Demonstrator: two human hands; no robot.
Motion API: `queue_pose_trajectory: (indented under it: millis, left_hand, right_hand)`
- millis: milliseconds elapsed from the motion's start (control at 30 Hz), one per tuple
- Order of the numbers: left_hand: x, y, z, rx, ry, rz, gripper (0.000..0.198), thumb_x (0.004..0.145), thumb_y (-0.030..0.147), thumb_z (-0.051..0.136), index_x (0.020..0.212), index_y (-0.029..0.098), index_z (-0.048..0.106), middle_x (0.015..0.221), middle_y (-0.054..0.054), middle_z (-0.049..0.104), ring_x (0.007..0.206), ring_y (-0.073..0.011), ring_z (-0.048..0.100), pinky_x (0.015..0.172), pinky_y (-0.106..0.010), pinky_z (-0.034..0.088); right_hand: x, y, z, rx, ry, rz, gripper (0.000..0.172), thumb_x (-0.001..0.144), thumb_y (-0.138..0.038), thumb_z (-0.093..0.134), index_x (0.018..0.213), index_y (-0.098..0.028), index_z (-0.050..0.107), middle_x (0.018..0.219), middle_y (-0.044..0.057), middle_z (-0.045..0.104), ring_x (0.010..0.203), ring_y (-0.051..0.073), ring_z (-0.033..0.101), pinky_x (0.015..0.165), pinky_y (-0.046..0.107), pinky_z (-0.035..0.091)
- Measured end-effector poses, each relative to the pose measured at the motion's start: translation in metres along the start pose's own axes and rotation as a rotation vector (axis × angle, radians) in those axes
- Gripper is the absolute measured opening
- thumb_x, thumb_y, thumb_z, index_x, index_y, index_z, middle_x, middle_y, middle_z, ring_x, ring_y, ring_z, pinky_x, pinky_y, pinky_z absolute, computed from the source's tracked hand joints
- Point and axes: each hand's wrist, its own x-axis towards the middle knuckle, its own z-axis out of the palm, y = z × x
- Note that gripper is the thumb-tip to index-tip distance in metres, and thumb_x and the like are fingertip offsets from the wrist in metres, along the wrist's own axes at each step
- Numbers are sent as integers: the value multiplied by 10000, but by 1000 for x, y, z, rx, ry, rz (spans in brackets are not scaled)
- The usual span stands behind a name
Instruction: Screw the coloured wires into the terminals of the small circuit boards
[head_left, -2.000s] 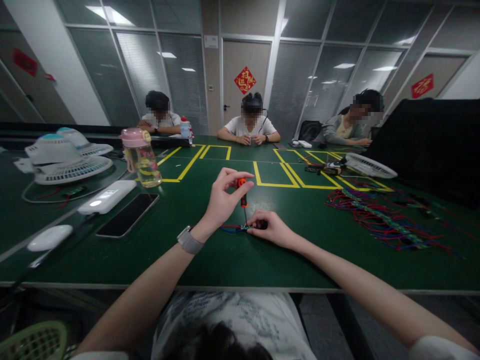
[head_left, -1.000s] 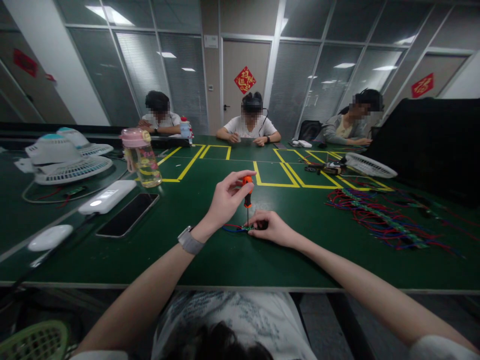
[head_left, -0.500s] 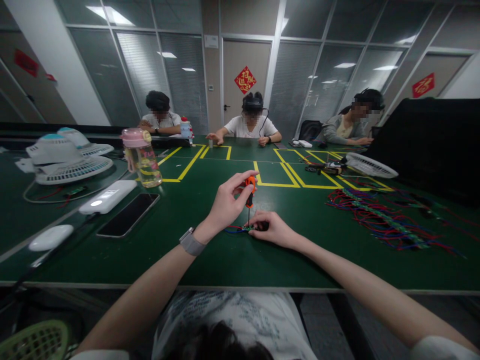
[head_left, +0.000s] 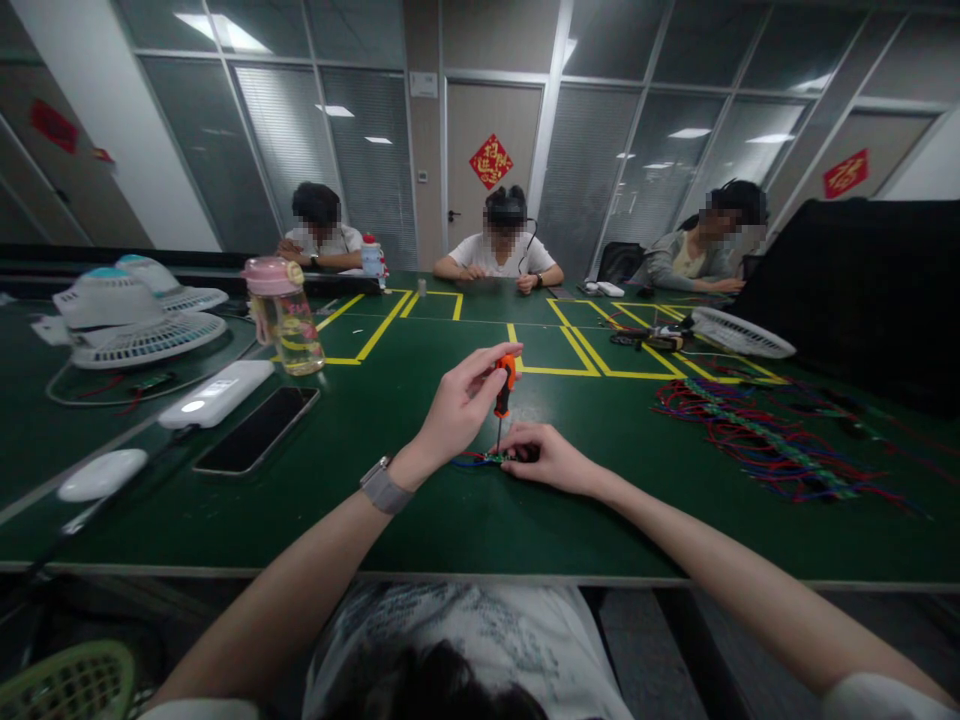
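An orange and black screwdriver (head_left: 503, 388) stands nearly upright in the middle of the head view, its shaft pointing down. My left hand (head_left: 463, 395) is closed around its handle, with the index finger over the top. Below, the tip meets a small green circuit board (head_left: 495, 457) on the table. My right hand (head_left: 549, 457) rests on the table and pinches the board's right end, hiding part of it. Red and blue wires (head_left: 469, 460) run out from the board's left side. Something dark shows under my right fingers; I cannot make it out.
Wired circuit boards (head_left: 780, 445) lie in a row at right. On the left are a phone (head_left: 257, 430), a white power strip (head_left: 217, 394), a pink-lidded bottle (head_left: 285, 320) and white fans (head_left: 142, 320). Three people sit across the green table (head_left: 420, 540); a black screen (head_left: 885, 300) stands at right.
The screwdriver handle has tilted slightly right and turned a little in my left hand. My right hand stays on the board. Across the table, the middle person has drawn one hand back from a small cylinder.
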Motion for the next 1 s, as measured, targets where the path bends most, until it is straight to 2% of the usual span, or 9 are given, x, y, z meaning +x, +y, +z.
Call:
queue_pose_trajectory:
  millis: [267,367,467,567,700,767,833,900,1000]
  left_hand:
    - [0,3,1,102,28,52,241,883,214,580,1113,183,648,1067,-66,637,888,-137,653,800,-253,550]
    - [0,2,0,160,29,110,222,881,203,588,1095,198,647,1060,-49,622,924,-134,635,814,-249,538]
    - [1,2,-1,242,40,172,227,887,186,579,1105,199,641,1059,-50,632,964,-144,618,857,-277,522]
    - [0,6,2,350,66,233,216,882,171,587,1088,195,648,1036,-51,640,984,-156,608,892,-304,503]
    - [-5,14,4,527,83,240,277,922,207,531,1191,208,602,1119,-70,620,1063,-172,595,934,-328,491]
    - [-11,17,-6,749,48,229,374,946,257,491,1318,229,517,1299,-95,543,1192,-201,531,1008,-369,450]
    - [-20,17,-27,1050,113,190,493,938,338,497,1412,232,415,1418,-123,452,1291,-271,446,1080,-479,363]
    - [-34,13,-57,1265,244,20,524,955,355,440,1442,173,368,1393,-165,466,1282,-295,449,1070,-503,361]
    - [-63,2,-104,1610,308,-291,482,960,298,371,1398,110,440,1316,-225,505,1255,-384,451,1044,-630,290]
  right_hand:
    - [-1,-1,0,-36,-9,-8,201,774,-226,666,950,-161,738,737,1,551,628,115,486,571,240,405]
    - [-1,-10,-8,-24,-27,10,345,735,-310,737,1047,-168,704,787,11,600,656,133,519,589,256,434]
    - [4,-27,-17,10,162,-17,506,657,-368,807,1103,-176,666,908,39,657,773,173,574,698,301,481]
    - [13,-44,-20,60,365,-77,291,720,-362,755,943,-184,699,875,40,689,820,193,599,777,333,478]
    - [22,-56,-17,98,475,-64,142,745,-310,716,757,-173,681,719,20,674,715,179,601,705,312,473]
    - [23,-58,-14,94,478,-51,142,733,-301,724,720,-173,664,693,15,660,694,175,592,687,305,465]
    - [20,-60,-13,70,469,-40,152,727,-301,730,700,-176,648,700,15,655,705,179,593,697,310,460]
    - [18,-61,-12,56,461,-38,155,739,-306,722,701,-179,641,724,21,660,726,185,599,716,322,461]
    - [16,-60,-11,69,459,-49,154,751,-316,711,715,-183,643,743,24,666,744,191,606,741,336,471]
